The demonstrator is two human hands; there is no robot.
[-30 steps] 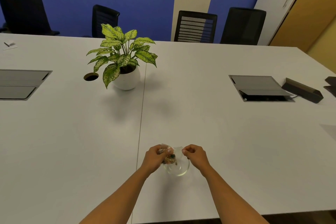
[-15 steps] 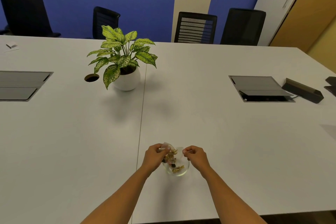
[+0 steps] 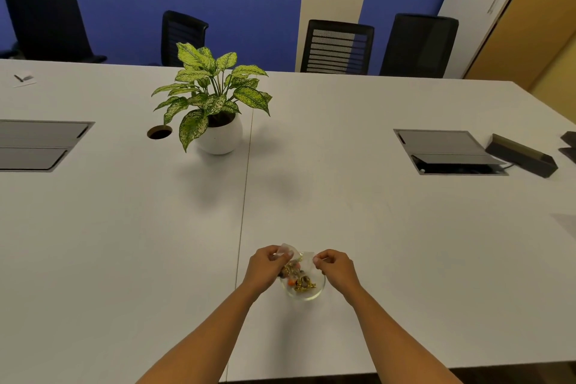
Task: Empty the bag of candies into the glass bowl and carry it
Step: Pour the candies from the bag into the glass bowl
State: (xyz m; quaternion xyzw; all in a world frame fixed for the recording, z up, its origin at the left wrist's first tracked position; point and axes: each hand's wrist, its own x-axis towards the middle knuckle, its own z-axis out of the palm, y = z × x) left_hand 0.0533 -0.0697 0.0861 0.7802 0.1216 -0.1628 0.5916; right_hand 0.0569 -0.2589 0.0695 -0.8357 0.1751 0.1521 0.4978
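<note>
A small glass bowl stands on the white table near its front edge. Above it hangs a clear plastic bag, tipped over the bowl. My left hand pinches the bag's left corner and my right hand pinches its right corner. Several wrapped candies, gold and orange, lie in the bowl, and more sit in the bag's mouth just above them.
A potted plant in a white pot stands at the table's middle back, beside a round cable hole. Flush cable hatches sit right and left. A dark box lies far right. Black chairs line the far side.
More candies have dropped from the bag into the bowl; the pile in the bowl has grown. Both hands stay at the bag's corners, nearly still.
</note>
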